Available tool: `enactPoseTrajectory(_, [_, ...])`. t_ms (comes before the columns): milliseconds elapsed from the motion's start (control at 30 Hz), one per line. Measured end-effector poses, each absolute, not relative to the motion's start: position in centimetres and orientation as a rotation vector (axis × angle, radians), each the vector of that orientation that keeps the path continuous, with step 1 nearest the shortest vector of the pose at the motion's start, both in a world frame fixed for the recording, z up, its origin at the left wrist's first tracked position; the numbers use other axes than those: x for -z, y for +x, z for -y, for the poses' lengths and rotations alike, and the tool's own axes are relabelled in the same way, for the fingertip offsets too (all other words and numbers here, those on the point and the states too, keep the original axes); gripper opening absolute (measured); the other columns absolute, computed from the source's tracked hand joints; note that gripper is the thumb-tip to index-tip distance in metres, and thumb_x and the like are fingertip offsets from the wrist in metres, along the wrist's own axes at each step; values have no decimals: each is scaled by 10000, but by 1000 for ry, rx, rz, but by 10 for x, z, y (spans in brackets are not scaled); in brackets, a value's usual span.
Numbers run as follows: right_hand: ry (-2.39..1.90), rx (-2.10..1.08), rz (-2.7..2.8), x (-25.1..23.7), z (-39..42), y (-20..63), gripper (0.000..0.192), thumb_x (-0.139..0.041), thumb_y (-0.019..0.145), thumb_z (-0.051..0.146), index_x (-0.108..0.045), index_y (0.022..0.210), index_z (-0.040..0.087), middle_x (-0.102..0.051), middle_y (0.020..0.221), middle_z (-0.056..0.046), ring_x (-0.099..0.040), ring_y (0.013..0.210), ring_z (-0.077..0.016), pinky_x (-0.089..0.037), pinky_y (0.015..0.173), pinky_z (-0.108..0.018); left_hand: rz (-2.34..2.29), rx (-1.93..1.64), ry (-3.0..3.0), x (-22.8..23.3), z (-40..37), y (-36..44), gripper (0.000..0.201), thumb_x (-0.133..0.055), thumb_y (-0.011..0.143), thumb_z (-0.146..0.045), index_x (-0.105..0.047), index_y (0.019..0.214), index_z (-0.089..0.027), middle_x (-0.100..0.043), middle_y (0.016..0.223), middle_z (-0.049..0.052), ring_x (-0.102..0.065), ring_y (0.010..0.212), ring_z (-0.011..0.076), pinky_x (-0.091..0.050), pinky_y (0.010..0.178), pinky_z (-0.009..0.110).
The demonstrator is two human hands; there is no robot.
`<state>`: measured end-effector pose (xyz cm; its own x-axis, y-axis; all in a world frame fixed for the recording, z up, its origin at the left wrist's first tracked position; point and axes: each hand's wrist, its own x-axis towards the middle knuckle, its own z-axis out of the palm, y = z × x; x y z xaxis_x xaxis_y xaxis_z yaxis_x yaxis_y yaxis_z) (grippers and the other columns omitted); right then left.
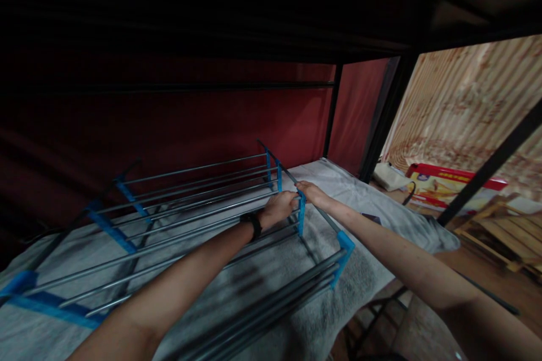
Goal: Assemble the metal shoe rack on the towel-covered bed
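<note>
both hands, left (283, 206) and right (313, 193), were closed on the rack's (190, 203) blue side bracket (301, 214); firm seating seemed needed next.

Grey metal-rod rack (199, 203) with bright blue plastic brackets (301, 213), pale grey cloth (364, 192) beneath, dark red fabric backdrop (212, 118), black wristband (253, 224).

Dim overall. Top third nearly black, no detail. Light enters from the right, where the wooden wall (466, 107) is brightest and slightly washed out. Red backdrop (212, 124) murky. Soft shadows on the grey cloth (262, 282). Strong wide-angle bending at edges; forearms near the lens soft.
</note>
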<state>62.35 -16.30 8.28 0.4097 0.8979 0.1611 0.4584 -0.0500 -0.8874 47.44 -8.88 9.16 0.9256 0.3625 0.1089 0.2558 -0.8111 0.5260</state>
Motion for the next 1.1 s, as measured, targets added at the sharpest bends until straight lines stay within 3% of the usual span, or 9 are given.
enactPoseTrajectory(400, [-1761, -542, 1208, -85, 164, 620, 252, -357, 943, 283, -564, 857, 166, -588, 837, -37, -566, 761, -145, -485, 686, -246, -477, -295, 2572, -97, 82, 479, 235, -502, 926, -302, -702, 886, -185, -727, 855, 65, -660, 812, 211, -465, 708, 276])
enactPoseTrajectory(633, [-1763, -560, 1179, -89, 172, 615, 294, -361, 961, 334, -614, 929, 186, -642, 940, -58, -596, 788, -156, -494, 670, -252, -499, -284, 2563, -98, 85, 479, 219, -514, 909, -287, -704, 867, -187, -720, 829, 61, -658, 815, 213, -470, 726, 278])
enactPoseTrajectory(833, [-1756, -591, 1104, -90, 173, 614, 280, -385, 948, 336, -618, 955, 181, -627, 863, -41, -592, 774, -161, -491, 674, -256, -488, -274, 2528, -100, 86, 478, 248, -503, 914, -317, -699, 837, -186, -715, 812, 55, -657, 817, 222, -470, 717, 278])
enactPoseTrajectory(1100, [-1736, -615, 1080, -88, 171, 613, 277, -387, 959, 334, -604, 979, 163, -636, 921, -53, -597, 827, -160, -490, 708, -253, -437, -272, 2471, -97, 83, 480, 235, -502, 881, -300, -656, 753, -177, -700, 793, 46, -642, 763, 201, -449, 634, 257])
